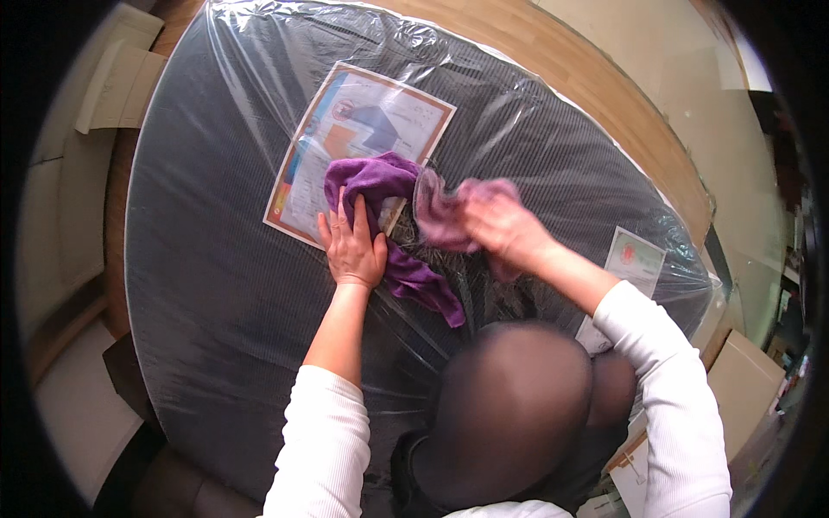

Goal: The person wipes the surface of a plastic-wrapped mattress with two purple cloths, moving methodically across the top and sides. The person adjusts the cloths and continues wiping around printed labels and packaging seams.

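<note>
My left hand [352, 246] lies flat with fingers spread, pressing on a dark purple cloth [423, 281]. The cloth bunches over the lower part of a colourful printed sheet [367, 112] with an orange border. My right hand [501, 226], blurred by motion, grips a pinkish-mauve cloth [436, 211] just to the right of the purple one. Between the two cloths shows a small pale rectangular piece [393, 216], whose kind I cannot make out. Clear plastic film [233, 259] covers the dark ribbed surface beneath everything.
My knee [518, 406] in sheer black tights rests on the covered surface at lower right. A pale green printed sheet [635, 257] lies near the right edge. Wooden flooring [518, 34] borders the far side. A beige piece of furniture [121, 86] stands at upper left.
</note>
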Available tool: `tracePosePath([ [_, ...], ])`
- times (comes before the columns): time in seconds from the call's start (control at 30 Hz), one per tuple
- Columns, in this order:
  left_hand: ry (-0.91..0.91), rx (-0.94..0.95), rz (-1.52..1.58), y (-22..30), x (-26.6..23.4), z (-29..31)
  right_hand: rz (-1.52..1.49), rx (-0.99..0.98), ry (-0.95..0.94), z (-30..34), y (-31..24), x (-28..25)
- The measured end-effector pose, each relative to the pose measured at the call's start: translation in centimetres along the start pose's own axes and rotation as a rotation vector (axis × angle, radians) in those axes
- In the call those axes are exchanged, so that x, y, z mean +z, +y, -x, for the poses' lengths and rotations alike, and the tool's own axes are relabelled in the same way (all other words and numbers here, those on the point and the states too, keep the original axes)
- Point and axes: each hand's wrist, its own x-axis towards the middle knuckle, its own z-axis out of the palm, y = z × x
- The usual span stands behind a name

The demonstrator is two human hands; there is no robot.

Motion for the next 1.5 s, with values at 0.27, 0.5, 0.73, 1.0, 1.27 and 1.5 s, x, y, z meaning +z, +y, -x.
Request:
tracePosePath([
  [0.27,0.019,0.035,0.104,0.3,-0.1,-0.2,0.269,0.646,-0.239,0.4,5.6,0.1],
  [0.5,0.065,0.050,0.141,-0.2,-0.2,0.1,0.220,0.637,-0.305,0.0,5.7,-0.1],
  [0.73,0.024,0.030,0.138,-0.1,-0.2,0.0,0.258,0.718,-0.477,-1.9,5.2,-1.0],
  [1.0,0.064,0.019,0.099,0.4,-0.2,-0.1,0.224,0.269,-0.556,-1.1,2.9,-3.3],
  [1.27,0.107,-0.005,0.080,-0.3,-0.3,0.5,0.092,-0.224,-0.895,-1.9,4.4,-7.7],
  [1.5,0.122,0.017,0.040,0.4,-0.4,0.1,0.050,-0.231,-0.807,-0.9,4.9,-7.1],
])
